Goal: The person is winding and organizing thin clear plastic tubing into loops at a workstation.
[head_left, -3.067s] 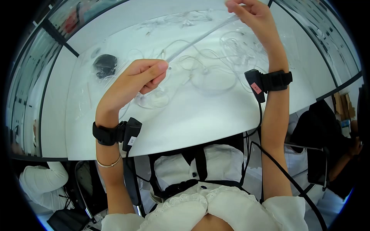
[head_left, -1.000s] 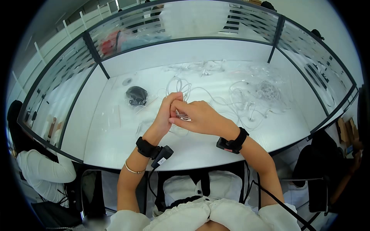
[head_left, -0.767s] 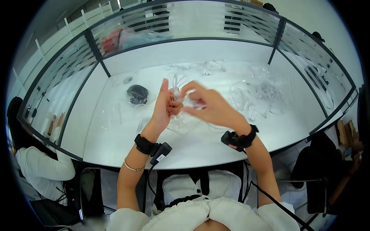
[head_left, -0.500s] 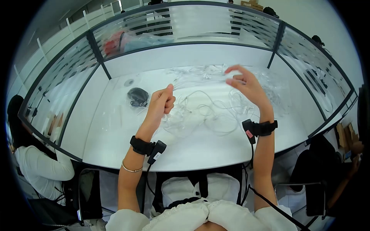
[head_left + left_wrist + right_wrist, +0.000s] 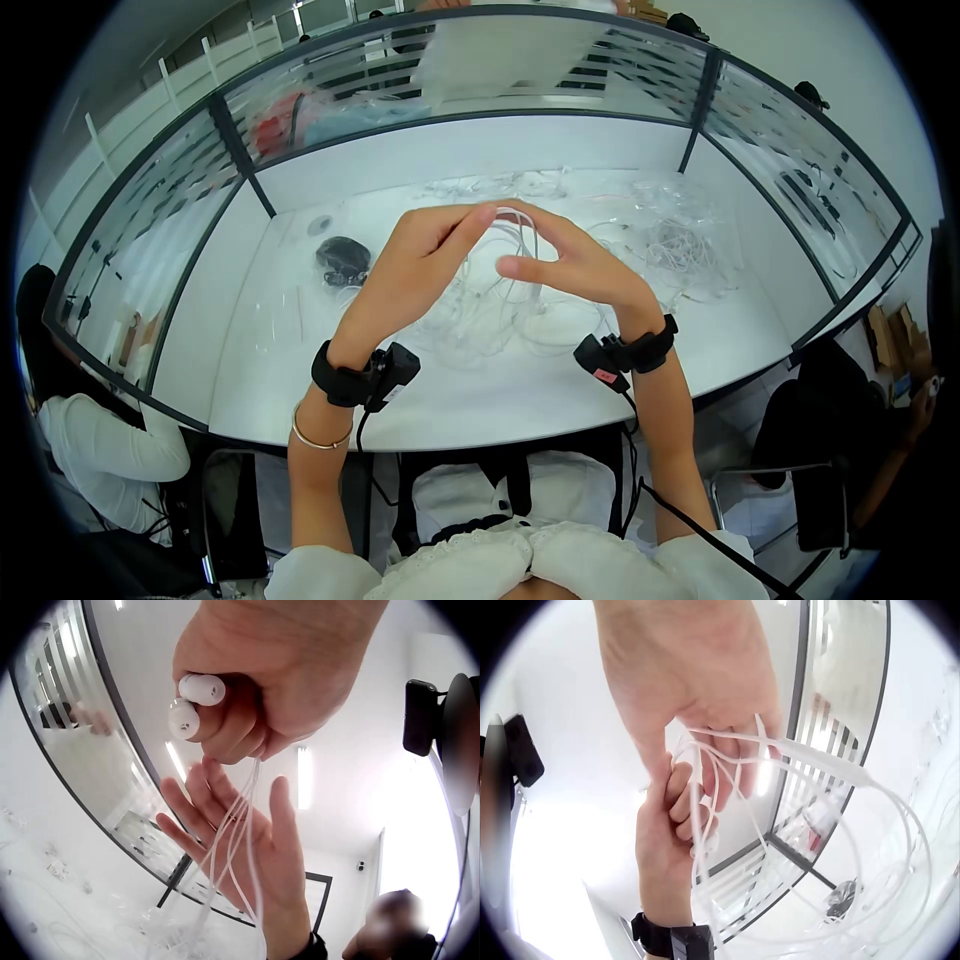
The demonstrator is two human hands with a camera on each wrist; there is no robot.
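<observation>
My left hand (image 5: 415, 265) is curled round a pair of white wired earphones. Two earbuds (image 5: 184, 718) poke out from its fist in the left wrist view, and thin white cables (image 5: 251, 795) hang from its other side. Facing it at the right, my right hand (image 5: 580, 262) has its fingers extended and thumb apart, the palm plain in the left wrist view. Cable loops cross its fingers (image 5: 720, 754) in the right wrist view, with a thicker white cable section (image 5: 825, 761) beside them. Both hands' fingertips overlap in the head view, above the table.
On the white table (image 5: 480, 400) lie clear plastic and loose white cables under the hands. A black item in a clear bag (image 5: 342, 260) sits left; a white cable bundle (image 5: 682, 245) lies right. Glass-topped partitions (image 5: 480, 150) enclose the back and sides.
Hands stretched a strand apart, came together, parted, and now meet again. Since half a second ago, the right hand has moved left to the cables by the left hand.
</observation>
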